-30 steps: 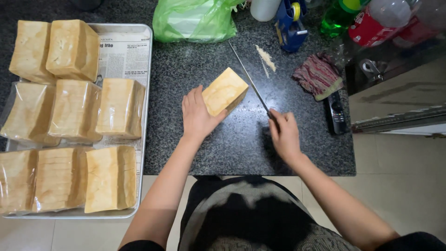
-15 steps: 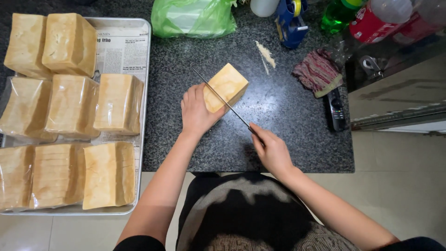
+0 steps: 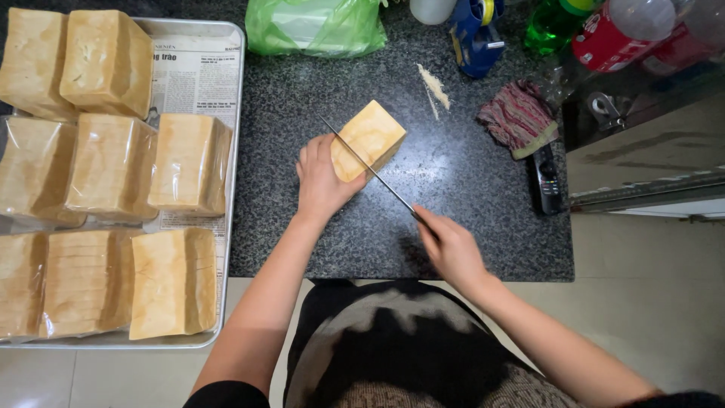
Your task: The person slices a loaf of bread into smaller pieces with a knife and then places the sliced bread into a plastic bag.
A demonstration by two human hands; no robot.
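- Steadying the square, golden bread loaf (image 3: pixel 374 136) on the speckled stone tabletop (image 3: pixel 468 189), your left hand (image 3: pixel 323 180) grips its 7 o'clock end.
- Your right hand (image 3: pixel 451 245), at the loaf's 5 o'clock, clenches a thin steel knife (image 3: pixel 368 168) lying across it.

Bright, even overhead light; sharp focus, glare on the counter (image 3: pixel 453 170).

A dark speckled worktop (image 3: pixel 317 234) is carrying a bread loaf (image 3: pixel 370 140), a green bag (image 3: pixel 317 26), a striped cloth (image 3: pixel 519 117), a remote (image 3: pixel 547 180) and bottles (image 3: pixel 627 34); a metal tray (image 3: pixel 236 98) is lying alongside.
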